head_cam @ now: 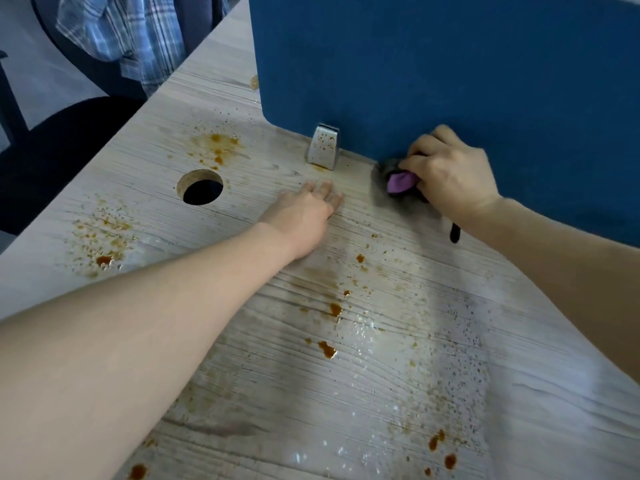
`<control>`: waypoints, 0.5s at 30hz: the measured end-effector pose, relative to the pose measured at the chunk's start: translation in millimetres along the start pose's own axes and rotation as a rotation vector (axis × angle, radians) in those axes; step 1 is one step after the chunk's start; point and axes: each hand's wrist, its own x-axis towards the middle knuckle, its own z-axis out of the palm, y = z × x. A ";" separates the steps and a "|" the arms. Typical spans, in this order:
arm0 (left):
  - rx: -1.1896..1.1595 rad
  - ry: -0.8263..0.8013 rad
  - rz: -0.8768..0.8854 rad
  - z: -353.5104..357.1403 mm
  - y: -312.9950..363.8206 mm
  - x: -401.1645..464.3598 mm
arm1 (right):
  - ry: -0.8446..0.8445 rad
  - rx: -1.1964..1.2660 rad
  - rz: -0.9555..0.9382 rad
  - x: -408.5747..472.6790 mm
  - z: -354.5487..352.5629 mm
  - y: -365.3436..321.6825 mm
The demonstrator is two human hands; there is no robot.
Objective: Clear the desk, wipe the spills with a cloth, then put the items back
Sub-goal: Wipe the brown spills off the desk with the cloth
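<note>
The pale wood-grain desk [263,393] carries brown spills: one patch [216,148] at the back left, one [104,244] near the left edge, and drops [327,348] in the middle and front. My right hand [450,171] grips a bunched grey and purple cloth [398,181] against the desk at the foot of the blue divider. My left hand [304,209] rests flat on the desk, fingers straight, left of the cloth.
A blue partition panel [450,64] stands along the back, held by a spattered metal bracket [323,147]. A round cable hole [201,187] is cut in the desk at left. A dark chair with a plaid shirt [128,32] stands beyond the left edge.
</note>
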 end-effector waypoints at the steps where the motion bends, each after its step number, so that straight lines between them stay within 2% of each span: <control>1: -0.005 0.005 0.004 -0.1 0.0 0.2 | 0.024 -0.005 0.002 16.6 2.7 -7.6; 5: -0.018 -0.019 0.021 -1.5 -2.3 -0.6 | 0.045 -0.130 -0.007 60.4 6.6 -32.8; 10: -0.050 -0.014 0.013 -0.4 -3.2 0.1 | -0.108 -0.143 -0.018 -9.8 7.2 -0.2; 12: -0.034 0.003 0.010 0.4 -2.5 -0.2 | -0.153 -0.184 -0.006 -10.8 4.7 2.8; 15: -0.031 -0.006 0.003 -1.7 -1.0 0.0 | -0.071 -0.201 -0.038 19.7 8.9 -12.6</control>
